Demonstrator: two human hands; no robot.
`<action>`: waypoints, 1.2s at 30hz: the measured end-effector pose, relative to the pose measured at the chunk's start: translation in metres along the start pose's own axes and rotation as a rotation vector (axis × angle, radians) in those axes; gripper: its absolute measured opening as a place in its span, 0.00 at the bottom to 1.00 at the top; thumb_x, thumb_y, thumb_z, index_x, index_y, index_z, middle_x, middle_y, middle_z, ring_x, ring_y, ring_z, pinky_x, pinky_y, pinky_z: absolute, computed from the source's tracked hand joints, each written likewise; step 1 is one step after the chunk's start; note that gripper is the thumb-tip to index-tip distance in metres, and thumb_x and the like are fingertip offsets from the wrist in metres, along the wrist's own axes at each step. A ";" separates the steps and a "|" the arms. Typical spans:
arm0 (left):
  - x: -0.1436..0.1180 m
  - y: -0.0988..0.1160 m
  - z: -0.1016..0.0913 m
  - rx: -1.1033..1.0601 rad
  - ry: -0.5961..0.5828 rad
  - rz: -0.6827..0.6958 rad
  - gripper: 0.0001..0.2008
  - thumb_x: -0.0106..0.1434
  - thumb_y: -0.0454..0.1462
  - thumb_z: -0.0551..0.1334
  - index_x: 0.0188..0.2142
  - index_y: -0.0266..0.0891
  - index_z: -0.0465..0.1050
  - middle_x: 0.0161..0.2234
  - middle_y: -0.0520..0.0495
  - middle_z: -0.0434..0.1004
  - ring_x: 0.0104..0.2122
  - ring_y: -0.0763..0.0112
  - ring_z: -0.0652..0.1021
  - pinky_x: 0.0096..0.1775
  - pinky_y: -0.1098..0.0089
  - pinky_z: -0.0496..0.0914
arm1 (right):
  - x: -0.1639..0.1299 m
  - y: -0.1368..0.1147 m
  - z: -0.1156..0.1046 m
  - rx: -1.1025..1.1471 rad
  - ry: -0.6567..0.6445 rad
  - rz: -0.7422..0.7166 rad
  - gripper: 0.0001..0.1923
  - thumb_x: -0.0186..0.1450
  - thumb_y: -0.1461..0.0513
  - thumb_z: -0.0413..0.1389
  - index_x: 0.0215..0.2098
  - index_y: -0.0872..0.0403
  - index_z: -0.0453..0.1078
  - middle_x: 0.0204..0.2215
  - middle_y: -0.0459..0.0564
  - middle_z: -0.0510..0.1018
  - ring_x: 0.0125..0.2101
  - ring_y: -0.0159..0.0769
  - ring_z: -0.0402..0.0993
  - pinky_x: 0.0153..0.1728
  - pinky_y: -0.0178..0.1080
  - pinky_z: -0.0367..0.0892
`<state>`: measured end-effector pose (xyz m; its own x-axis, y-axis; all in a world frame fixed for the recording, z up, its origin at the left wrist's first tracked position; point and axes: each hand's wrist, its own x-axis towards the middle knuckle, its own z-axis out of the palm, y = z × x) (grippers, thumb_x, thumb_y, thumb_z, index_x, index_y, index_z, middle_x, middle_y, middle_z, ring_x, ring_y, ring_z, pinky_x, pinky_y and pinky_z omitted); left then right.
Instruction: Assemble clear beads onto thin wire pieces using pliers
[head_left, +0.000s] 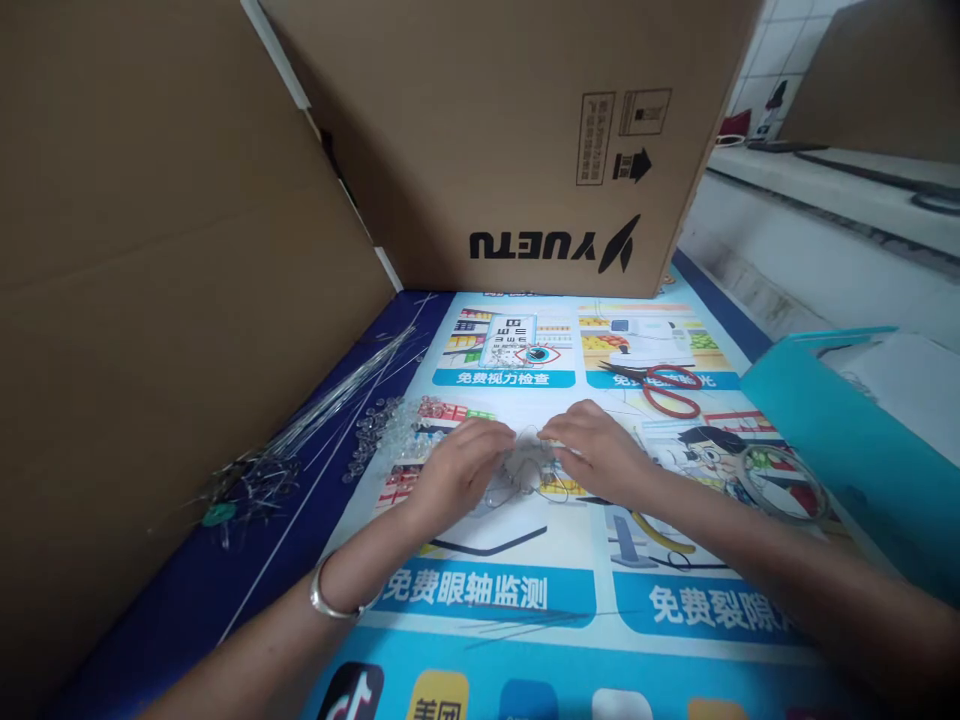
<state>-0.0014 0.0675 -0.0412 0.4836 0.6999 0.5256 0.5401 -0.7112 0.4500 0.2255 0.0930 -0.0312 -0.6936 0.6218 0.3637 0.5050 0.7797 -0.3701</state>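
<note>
Between my two hands is a small piece of thin bent wire (526, 478), with loops hanging below the fingertips. My left hand (466, 468), with a silver bangle on its wrist, pinches it from the left. From the right, my right hand (600, 452) has its thumb and fingers closed on it; the exact grip points are too small to make out. Clear beads (386, 432) lie in a loose pile to the left of my left hand. Pliers with yellow handles (664, 533) lie partly hidden under my right forearm.
Red-handled scissors (671, 390) lie beyond my right hand. A wire coil (784, 484) and a turquoise box (832, 430) are at the right. Straight wires (337, 395) lie bundled along the left. Cardboard walls (480, 150) close off the back and left. Loose wires (517, 625) lie in front.
</note>
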 end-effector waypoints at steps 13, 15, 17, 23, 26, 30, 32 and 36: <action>-0.011 -0.008 0.012 0.202 -0.220 -0.131 0.24 0.61 0.36 0.56 0.57 0.44 0.55 0.57 0.45 0.61 0.55 0.60 0.63 0.52 0.55 0.58 | -0.001 0.007 0.022 0.016 -0.142 0.195 0.26 0.59 0.57 0.52 0.55 0.52 0.57 0.43 0.54 0.69 0.47 0.44 0.58 0.45 0.46 0.54; -0.011 -0.007 0.013 0.196 -0.237 -0.171 0.24 0.62 0.38 0.55 0.57 0.44 0.55 0.56 0.44 0.62 0.54 0.59 0.62 0.52 0.56 0.58 | -0.002 0.006 0.022 0.018 -0.138 0.195 0.26 0.60 0.57 0.52 0.55 0.52 0.57 0.43 0.54 0.69 0.47 0.44 0.58 0.45 0.46 0.54; -0.011 -0.006 0.015 0.187 -0.257 -0.200 0.24 0.62 0.40 0.55 0.57 0.44 0.55 0.54 0.44 0.64 0.54 0.59 0.63 0.52 0.56 0.57 | -0.002 0.006 0.022 0.012 -0.134 0.194 0.25 0.60 0.57 0.52 0.55 0.53 0.57 0.43 0.54 0.69 0.47 0.44 0.58 0.45 0.46 0.54; -0.011 -0.007 0.017 0.154 -0.244 -0.228 0.24 0.61 0.43 0.55 0.56 0.43 0.57 0.53 0.43 0.65 0.53 0.59 0.63 0.52 0.58 0.57 | 0.001 0.002 0.017 -0.017 -0.160 0.127 0.20 0.62 0.60 0.49 0.52 0.52 0.60 0.44 0.52 0.70 0.45 0.43 0.58 0.43 0.45 0.54; -0.009 -0.008 0.014 0.141 -0.251 -0.231 0.21 0.61 0.43 0.56 0.53 0.44 0.62 0.48 0.45 0.69 0.48 0.60 0.67 0.49 0.60 0.60 | 0.002 0.000 0.016 -0.045 -0.177 0.111 0.17 0.63 0.61 0.48 0.50 0.53 0.63 0.43 0.52 0.71 0.44 0.42 0.59 0.42 0.44 0.54; -0.008 -0.007 0.010 0.224 -0.271 -0.267 0.23 0.59 0.45 0.56 0.53 0.45 0.62 0.47 0.44 0.67 0.47 0.58 0.66 0.48 0.59 0.60 | 0.001 0.000 0.015 -0.063 -0.176 0.117 0.18 0.62 0.59 0.49 0.51 0.52 0.63 0.46 0.50 0.70 0.44 0.43 0.58 0.43 0.44 0.54; -0.009 -0.006 0.009 0.272 -0.284 -0.294 0.24 0.59 0.47 0.57 0.55 0.46 0.61 0.47 0.43 0.66 0.47 0.57 0.65 0.48 0.58 0.60 | 0.000 0.000 0.015 -0.072 -0.174 0.123 0.19 0.62 0.58 0.49 0.51 0.52 0.62 0.47 0.49 0.69 0.45 0.43 0.57 0.43 0.45 0.54; -0.011 -0.008 0.006 0.279 -0.338 -0.303 0.29 0.57 0.48 0.57 0.57 0.49 0.55 0.49 0.44 0.63 0.49 0.55 0.63 0.48 0.55 0.59 | -0.002 0.002 0.016 -0.073 -0.176 0.118 0.19 0.62 0.58 0.49 0.51 0.51 0.62 0.48 0.49 0.69 0.45 0.43 0.57 0.44 0.46 0.54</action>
<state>-0.0068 0.0659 -0.0552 0.4474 0.8863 0.1196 0.8304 -0.4613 0.3124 0.2196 0.0916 -0.0469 -0.7032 0.6918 0.1643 0.6194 0.7095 -0.3360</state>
